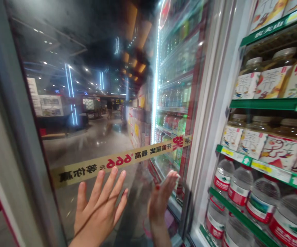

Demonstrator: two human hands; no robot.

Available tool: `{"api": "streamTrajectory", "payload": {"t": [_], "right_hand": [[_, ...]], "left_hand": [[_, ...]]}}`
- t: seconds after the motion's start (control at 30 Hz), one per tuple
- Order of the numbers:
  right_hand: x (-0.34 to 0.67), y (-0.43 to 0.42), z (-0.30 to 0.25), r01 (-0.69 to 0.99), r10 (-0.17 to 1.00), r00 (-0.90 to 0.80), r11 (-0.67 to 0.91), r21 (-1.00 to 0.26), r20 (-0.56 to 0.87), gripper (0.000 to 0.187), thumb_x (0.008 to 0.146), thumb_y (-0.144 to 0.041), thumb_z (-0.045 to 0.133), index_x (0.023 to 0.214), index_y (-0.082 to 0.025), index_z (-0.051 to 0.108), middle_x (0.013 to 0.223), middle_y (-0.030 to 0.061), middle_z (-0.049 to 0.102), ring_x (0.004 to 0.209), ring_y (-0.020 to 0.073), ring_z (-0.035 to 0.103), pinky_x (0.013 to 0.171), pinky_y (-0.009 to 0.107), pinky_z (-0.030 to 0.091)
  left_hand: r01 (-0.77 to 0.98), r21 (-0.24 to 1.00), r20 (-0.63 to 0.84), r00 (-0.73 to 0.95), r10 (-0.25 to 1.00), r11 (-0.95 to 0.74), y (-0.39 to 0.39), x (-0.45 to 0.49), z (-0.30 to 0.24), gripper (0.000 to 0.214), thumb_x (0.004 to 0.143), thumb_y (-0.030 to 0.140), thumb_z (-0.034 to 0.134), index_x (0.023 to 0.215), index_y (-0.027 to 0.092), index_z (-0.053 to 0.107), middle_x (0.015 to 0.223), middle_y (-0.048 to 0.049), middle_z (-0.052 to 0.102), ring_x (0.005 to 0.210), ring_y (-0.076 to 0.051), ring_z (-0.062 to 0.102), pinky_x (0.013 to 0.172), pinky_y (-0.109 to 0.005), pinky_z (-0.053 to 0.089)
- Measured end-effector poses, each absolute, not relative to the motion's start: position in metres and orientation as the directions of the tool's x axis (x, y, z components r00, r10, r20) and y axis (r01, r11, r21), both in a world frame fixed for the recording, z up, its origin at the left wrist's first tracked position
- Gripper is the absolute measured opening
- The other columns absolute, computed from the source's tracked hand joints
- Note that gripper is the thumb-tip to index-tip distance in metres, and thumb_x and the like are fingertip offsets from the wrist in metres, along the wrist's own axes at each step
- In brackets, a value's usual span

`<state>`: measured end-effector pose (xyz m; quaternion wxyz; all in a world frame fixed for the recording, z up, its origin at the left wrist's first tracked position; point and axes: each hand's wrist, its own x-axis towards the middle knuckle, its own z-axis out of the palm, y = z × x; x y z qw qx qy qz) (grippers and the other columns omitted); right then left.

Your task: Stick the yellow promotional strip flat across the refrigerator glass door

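My left hand [99, 206] is raised at a glass door [92, 137], fingers spread and the back of the hand towards me. Its fingertips overlap the lower edge of a yellow promotional strip [128, 159] with mirrored lettering on the door. Whether the palm presses on the glass cannot be told. To the right, my right hand [161, 200] is upright, dim and blurred. Its fingers are stretched out close together, near the door's right side. Neither hand holds anything.
At the right, green-edged cooler shelves [264, 104] hold tea bottles [272, 80] and water bottles [263, 197]. The grey door frame [32, 123] runs down the left. Through the glass are a lit drinks cooler [176, 89], stacked cartons [135, 127] and a shiny floor [104, 135].
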<state>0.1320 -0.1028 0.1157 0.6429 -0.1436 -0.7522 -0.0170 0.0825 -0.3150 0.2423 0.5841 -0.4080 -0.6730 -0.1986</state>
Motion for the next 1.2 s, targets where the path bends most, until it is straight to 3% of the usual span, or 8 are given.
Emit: {"api": "streamTrajectory", "payload": {"t": [0.13, 0.27, 0.37, 0.53, 0.73, 0.83, 1.0, 1.2], "right_hand": [[0.13, -0.13, 0.075, 0.241, 0.162, -0.131, 0.962, -0.127, 0.978, 0.076, 0.104, -0.042, 0.042, 0.175, -0.02, 0.024, 0.179, 0.0115, 0.03, 0.169, 0.037, 0.02, 0.129, 0.073, 0.038], [0.143, -0.073, 0.072, 0.311, 0.409, 0.171, 0.841, -0.443, 0.897, 0.073, 0.109, -0.04, 0.025, 0.176, -0.034, -0.006, 0.185, -0.0004, -0.004, 0.171, 0.0274, -0.004, 0.135, 0.066, 0.032], [0.137, -0.081, 0.068, 0.307, 0.474, 0.199, 0.801, -0.513, 0.858, 0.072, 0.111, -0.042, 0.019, 0.175, -0.024, -0.009, 0.185, 0.0086, -0.007, 0.171, 0.0305, -0.005, 0.134, 0.07, 0.027], [0.126, -0.149, 0.03, 0.212, 0.425, -0.151, 0.896, -0.391, 0.892, 0.08, 0.109, -0.054, 0.04, 0.175, -0.018, 0.014, 0.18, 0.0219, 0.021, 0.167, 0.0454, 0.021, 0.121, 0.08, 0.04], [0.14, -0.08, 0.045, 0.216, 0.59, 0.13, 0.767, -0.604, 0.797, 0.073, 0.113, -0.047, 0.017, 0.172, -0.025, -0.019, 0.184, 0.0175, -0.003, 0.171, 0.0379, -0.004, 0.129, 0.076, 0.03], [0.132, -0.106, 0.052, 0.193, 0.559, 0.016, 0.812, -0.551, 0.829, 0.074, 0.112, -0.049, 0.023, 0.176, -0.023, -0.003, 0.183, 0.0199, 0.012, 0.17, 0.0416, 0.009, 0.126, 0.08, 0.032], [0.138, -0.142, 0.076, 0.165, 0.183, -0.201, 0.975, -0.151, 0.962, 0.076, 0.109, -0.047, 0.041, 0.176, -0.021, 0.015, 0.18, 0.0179, 0.026, 0.17, 0.0413, 0.013, 0.125, 0.075, 0.04], [0.141, -0.102, 0.14, 0.25, 0.38, -0.006, 0.896, -0.367, 0.925, 0.074, 0.11, -0.033, 0.026, 0.175, -0.019, -0.007, 0.184, 0.0188, -0.006, 0.171, 0.0401, -0.006, 0.13, 0.08, 0.02]], "left_hand": [[0.787, -0.196, 0.949, 0.001, 0.316, 0.585, -0.315, 0.084, 0.242, 0.074, 0.099, 0.042, 0.069, 0.167, 0.033, 0.042, 0.169, -0.0021, 0.048, 0.171, -0.022, 0.017, 0.142, -0.048, -0.002], [0.783, -0.194, 0.953, 0.007, 0.304, 0.59, -0.315, 0.086, 0.242, 0.075, 0.097, 0.041, 0.072, 0.166, 0.032, 0.044, 0.166, -0.0018, 0.052, 0.17, -0.021, 0.019, 0.142, -0.046, -0.001], [0.786, -0.176, 0.956, -0.007, 0.293, 0.593, -0.312, 0.087, 0.239, 0.072, 0.099, 0.042, 0.07, 0.166, 0.032, 0.045, 0.166, -0.0023, 0.052, 0.171, -0.021, 0.018, 0.142, -0.047, -0.001], [0.787, -0.166, 0.956, -0.02, 0.294, 0.594, -0.307, 0.087, 0.23, 0.068, 0.101, 0.042, 0.067, 0.164, 0.029, 0.047, 0.166, -0.0054, 0.052, 0.171, -0.02, 0.015, 0.141, -0.05, -0.003], [0.778, -0.186, 0.959, 0.012, 0.283, 0.599, -0.306, 0.085, 0.23, 0.068, 0.099, 0.038, 0.07, 0.163, 0.028, 0.049, 0.163, -0.0055, 0.056, 0.171, -0.019, 0.015, 0.142, -0.05, 0.0], [0.775, -0.189, 0.959, 0.013, 0.284, 0.603, -0.305, 0.084, 0.232, 0.068, 0.099, 0.038, 0.07, 0.163, 0.028, 0.049, 0.163, -0.0052, 0.056, 0.171, -0.02, 0.016, 0.142, -0.05, 0.0], [0.802, -0.232, 0.938, 0.034, 0.346, 0.551, -0.317, 0.084, 0.23, 0.06, 0.104, 0.035, 0.063, 0.162, 0.029, 0.05, 0.163, -0.0039, 0.057, 0.171, -0.019, 0.018, 0.142, -0.051, 0.002], [0.784, -0.202, 0.933, -0.028, 0.358, 0.587, -0.34, 0.079, 0.195, 0.058, 0.106, 0.038, 0.063, 0.162, 0.034, 0.049, 0.151, -0.0011, 0.068, 0.17, -0.016, 0.018, 0.141, -0.051, -0.002]]}}
